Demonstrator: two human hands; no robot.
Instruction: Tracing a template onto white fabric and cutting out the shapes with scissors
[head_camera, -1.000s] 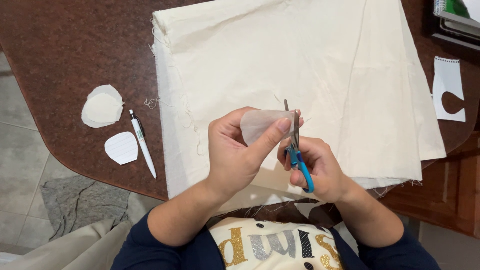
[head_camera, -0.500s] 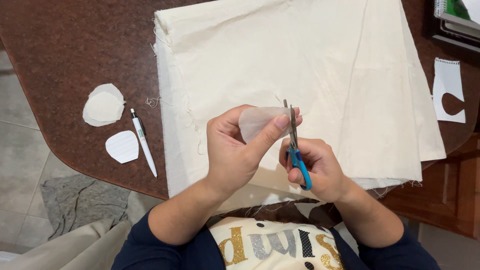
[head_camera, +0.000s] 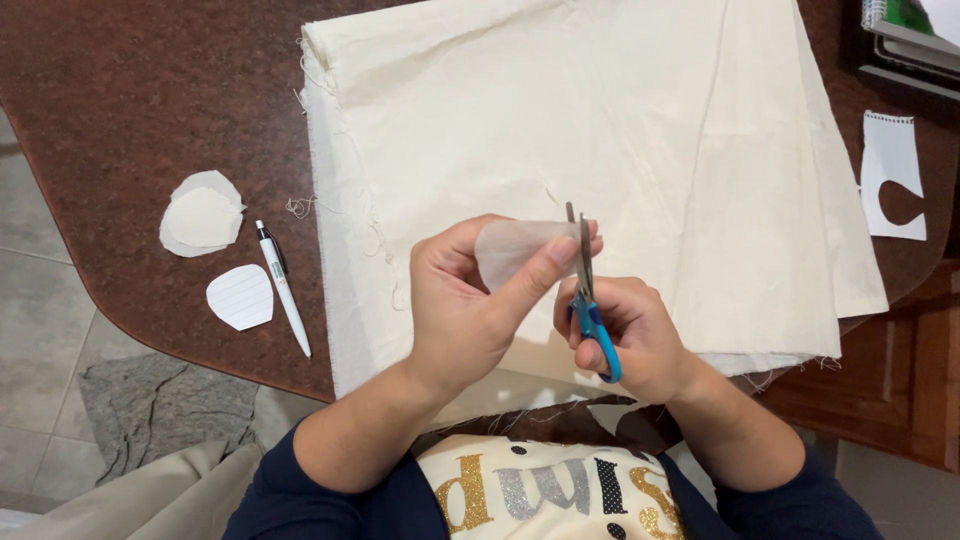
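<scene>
- Brown table (head_camera: 130, 110): I see it filling the upper view, rounded at the near-left corner.
- Folded cream fabric (head_camera: 620, 130): lies on the table, covering its middle and right; frayed threads along the left edge, near edge hanging just over the table rim.
- My left hand (head_camera: 465, 310): closed in a pinch, thumb and fingers gripping the small fabric piece (head_camera: 515, 250), held up above the folded cream fabric.
- My right hand (head_camera: 630, 335): fingers through the blue handles of the scissors (head_camera: 588, 290), gripping them; blades point away from me, nearly closed, at the right edge of the small fabric piece.
- White notepad sheet (head_camera: 890, 175): far right, curved cut-out in it.
- Round fabric cut-outs (head_camera: 202, 214): stacked, left of the folded cream fabric.
- Lined paper template (head_camera: 241, 297): just below them.
- White pen (head_camera: 283, 288): beside the template.
</scene>
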